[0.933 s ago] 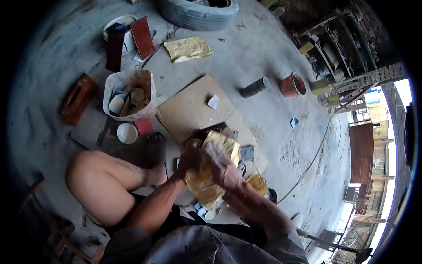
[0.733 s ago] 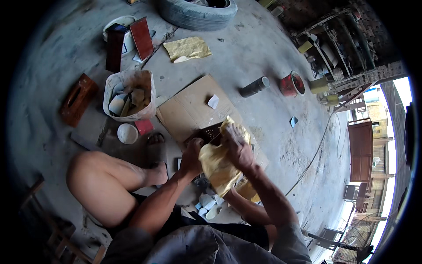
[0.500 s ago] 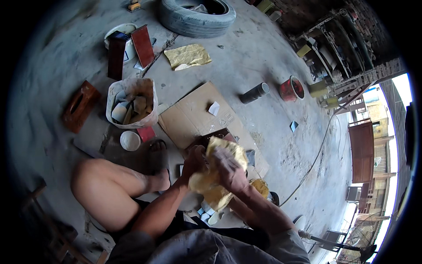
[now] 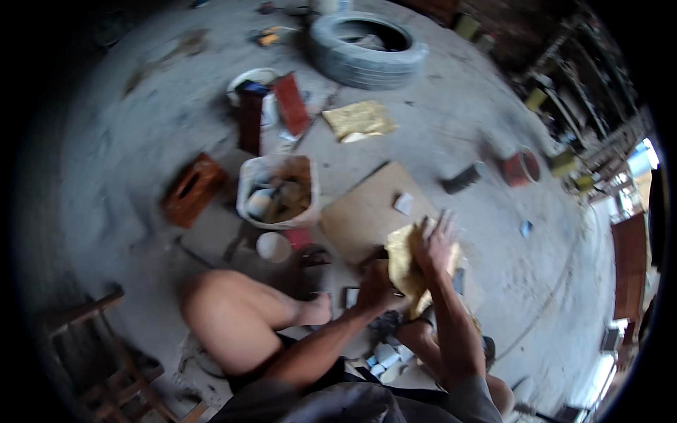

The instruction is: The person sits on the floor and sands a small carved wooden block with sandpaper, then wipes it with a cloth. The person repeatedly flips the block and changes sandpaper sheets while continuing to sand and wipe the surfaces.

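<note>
Right hand spread flat on yellow cloth; left hand clenched on cloth's lower edge. Cardboard sheet just beyond, white bucket near.

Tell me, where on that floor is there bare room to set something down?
Bare concrete floor lies between the tyre, the yellow rag and the red pot. Another open stretch sits left of the orange brick. The brown board is mostly bare beyond the right hand. It is crowded around the white bag, the knee and the left hand.
</note>
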Demonstrator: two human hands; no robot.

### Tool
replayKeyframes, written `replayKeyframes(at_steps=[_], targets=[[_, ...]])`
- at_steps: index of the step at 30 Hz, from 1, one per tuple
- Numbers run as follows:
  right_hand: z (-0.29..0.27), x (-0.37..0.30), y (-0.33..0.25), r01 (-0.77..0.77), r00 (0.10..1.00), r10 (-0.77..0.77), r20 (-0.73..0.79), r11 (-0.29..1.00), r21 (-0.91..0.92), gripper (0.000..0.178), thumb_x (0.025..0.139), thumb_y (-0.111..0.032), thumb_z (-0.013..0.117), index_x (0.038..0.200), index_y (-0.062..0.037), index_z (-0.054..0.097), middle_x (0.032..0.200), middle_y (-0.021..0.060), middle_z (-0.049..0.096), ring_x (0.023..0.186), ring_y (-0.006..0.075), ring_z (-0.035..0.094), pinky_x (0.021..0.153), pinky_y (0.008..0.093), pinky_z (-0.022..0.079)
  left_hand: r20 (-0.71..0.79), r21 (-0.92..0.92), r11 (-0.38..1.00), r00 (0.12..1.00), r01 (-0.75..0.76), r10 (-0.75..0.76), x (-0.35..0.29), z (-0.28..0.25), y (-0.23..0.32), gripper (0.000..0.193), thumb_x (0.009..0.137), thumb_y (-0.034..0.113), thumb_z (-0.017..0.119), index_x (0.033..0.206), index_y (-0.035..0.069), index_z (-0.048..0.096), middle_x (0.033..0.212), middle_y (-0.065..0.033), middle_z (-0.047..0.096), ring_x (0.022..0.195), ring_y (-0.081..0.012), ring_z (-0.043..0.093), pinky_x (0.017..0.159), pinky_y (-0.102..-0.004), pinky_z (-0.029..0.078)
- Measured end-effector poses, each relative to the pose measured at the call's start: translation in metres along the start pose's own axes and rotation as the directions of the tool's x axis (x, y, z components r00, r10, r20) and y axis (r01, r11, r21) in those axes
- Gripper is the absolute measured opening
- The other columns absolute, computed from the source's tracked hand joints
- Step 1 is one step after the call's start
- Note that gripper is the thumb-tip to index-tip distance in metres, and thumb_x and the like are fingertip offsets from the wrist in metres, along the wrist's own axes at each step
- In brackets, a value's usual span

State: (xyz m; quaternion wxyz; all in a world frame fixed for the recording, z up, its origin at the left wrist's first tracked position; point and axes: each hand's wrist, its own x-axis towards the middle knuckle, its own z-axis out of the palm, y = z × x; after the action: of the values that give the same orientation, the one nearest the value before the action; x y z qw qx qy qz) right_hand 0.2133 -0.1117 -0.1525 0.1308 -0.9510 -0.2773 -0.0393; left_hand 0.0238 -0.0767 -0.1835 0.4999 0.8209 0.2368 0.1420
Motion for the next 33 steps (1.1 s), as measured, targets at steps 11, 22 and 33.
replayKeyframes(at_steps=[11, 22, 33], targets=[[-0.031, -0.046, -0.053, 0.426, 0.899, -0.422, 0.113, 0.905, -0.01, 0.085, 0.107, -0.056, 0.028, 0.163, 0.0063, 0.015, 0.171, 0.031, 0.008, 0.159, 0.0459, 0.002, 0.129, 0.0575, -0.002, -0.077, 0.028, 1.0, 0.997, 0.009, -0.007, -0.02, -0.014, -0.008, 0.088, 0.085, 0.031, 0.081, 0.153, -0.001, 0.036, 0.145, -0.0189, 0.049, 0.135, -0.034, 0.049, 0.116, -0.0414, 0.04], [-0.042, -0.067, -0.076, 0.596, 0.771, -0.619, 0.152, 0.784, 0.17, 0.078, 0.102, -0.044, 0.048, 0.163, -0.0008, 0.025, 0.168, 0.0297, 0.02, 0.159, 0.0462, 0.009, 0.129, 0.0577, 0.0, -0.213, -0.703, 0.708, 0.969, -0.063, -0.125, -0.015, 0.023, -0.027, 0.063, 0.081, 0.035, 0.085, 0.132, 0.006, 0.062, 0.125, -0.0157, 0.066, 0.118, -0.038, 0.063, 0.099, -0.0485, 0.052], [-0.053, -0.052, -0.07, 0.503, 0.845, -0.511, 0.158, 0.859, 0.093, 0.084, 0.103, -0.047, 0.051, 0.163, 0.0024, 0.021, 0.17, 0.0289, 0.016, 0.159, 0.0455, 0.008, 0.129, 0.057, 0.001, -0.183, -0.258, 0.964, 0.983, -0.067, 0.02, -0.018, -0.001, -0.011, 0.083, 0.086, 0.035, 0.083, 0.152, 0.005, 0.041, 0.148, -0.015, 0.053, 0.137, -0.0324, 0.051, 0.111, -0.0443, 0.044]])
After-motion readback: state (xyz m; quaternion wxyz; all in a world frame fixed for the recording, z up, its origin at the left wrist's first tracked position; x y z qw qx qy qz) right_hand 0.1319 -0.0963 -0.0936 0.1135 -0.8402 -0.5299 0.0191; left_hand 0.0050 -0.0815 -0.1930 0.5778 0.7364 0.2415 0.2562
